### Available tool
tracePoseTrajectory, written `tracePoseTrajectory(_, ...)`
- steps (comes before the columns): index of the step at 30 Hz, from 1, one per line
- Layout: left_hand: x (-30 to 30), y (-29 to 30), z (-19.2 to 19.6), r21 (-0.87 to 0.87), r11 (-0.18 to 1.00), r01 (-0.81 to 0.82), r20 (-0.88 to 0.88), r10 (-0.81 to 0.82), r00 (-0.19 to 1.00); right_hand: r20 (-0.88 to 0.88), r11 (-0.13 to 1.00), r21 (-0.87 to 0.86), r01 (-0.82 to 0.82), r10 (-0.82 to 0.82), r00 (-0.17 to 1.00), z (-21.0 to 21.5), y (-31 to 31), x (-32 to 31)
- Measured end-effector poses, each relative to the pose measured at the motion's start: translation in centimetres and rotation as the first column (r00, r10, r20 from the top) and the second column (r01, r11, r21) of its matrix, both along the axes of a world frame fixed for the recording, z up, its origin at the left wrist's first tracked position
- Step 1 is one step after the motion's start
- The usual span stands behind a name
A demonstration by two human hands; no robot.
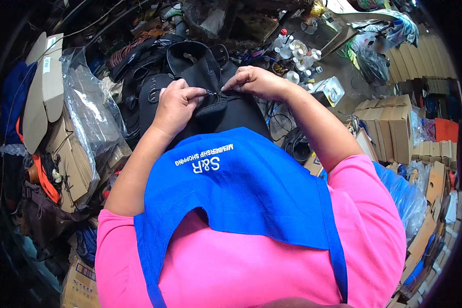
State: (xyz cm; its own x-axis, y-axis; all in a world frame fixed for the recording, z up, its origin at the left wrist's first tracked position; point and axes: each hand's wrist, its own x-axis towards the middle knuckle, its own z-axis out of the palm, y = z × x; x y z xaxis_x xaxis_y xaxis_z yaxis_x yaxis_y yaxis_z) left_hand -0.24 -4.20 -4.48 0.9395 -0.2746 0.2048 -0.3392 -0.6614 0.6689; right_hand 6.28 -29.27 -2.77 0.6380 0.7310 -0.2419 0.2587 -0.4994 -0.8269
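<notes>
Lying between hands (175,105) (254,82): black shoe (210,105)

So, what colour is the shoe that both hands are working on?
Black. The shoe shows best in the head view, pinched between both hands.

I wore a bright pink short-sleeved shirt (251,267) under a blue apron (241,179) with small white lettering on its bib. My forearms were bare down to my left hand (175,105) and right hand (256,82).
</notes>
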Motion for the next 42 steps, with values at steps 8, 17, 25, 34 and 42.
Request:
tracePoseTrajectory(8, 1.3, -0.4, 0.4, -0.103, 0.994, 0.038, -0.197, -0.057, 0.979, -0.065, 1.0, 0.0, -0.02, 0.02, 0.998, -0.1, 0.4, 0.5)
tracePoseTrajectory(17, -1.0, -0.1, 1.1, -0.115, 0.992, -0.044, -0.228, 0.017, 0.973, -0.182, 0.969, 0.047, 0.241, -0.229, 0.956, 0.0, 0.6, -2.1)
tracePoseTrajectory(25, 0.6, -2.0, 0.9, -0.067, 0.987, -0.148, -0.442, 0.104, 0.891, -0.429, 0.932, 0.181, 0.314, -0.213, 0.878, -1.5, 0.8, -0.7)
tracePoseTrajectory(34, 2.3, -1.7, 2.6, 0.215, 0.959, 0.183, -0.092, -0.167, 0.982, -0.094, 0.991, -0.047, 0.123, -0.127, 0.987, 1.5, 2.4, -0.1)
tracePoseTrajectory(42, 0.2, -0.4, 3.3, 0.325, 0.938, 0.124, -0.09, -0.1, 0.991, -0.338, 0.961, 0.164, 0.221, -0.156, 0.928, -1.1, -0.7, 0.2)
